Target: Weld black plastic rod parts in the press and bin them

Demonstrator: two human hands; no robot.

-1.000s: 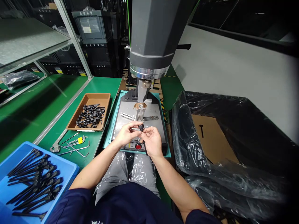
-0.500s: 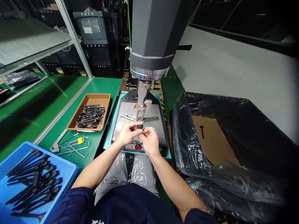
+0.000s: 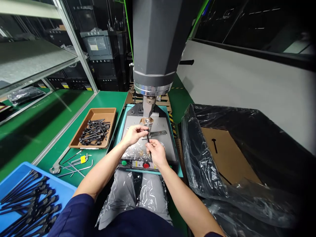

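left fingers [image 3: 141, 128] pinch the black rod [image 3: 148, 137] near its top; right fingers [image 3: 153, 143] grip its shaft below.

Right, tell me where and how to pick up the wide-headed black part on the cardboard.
Probably pinch its slim shaft from above, just below the head, using the nearer right hand: it appears to lie flat on the cardboard, head pointing away from you.

The head camera looks forward, down over both hands [image 3: 133, 134] [image 3: 157, 152].
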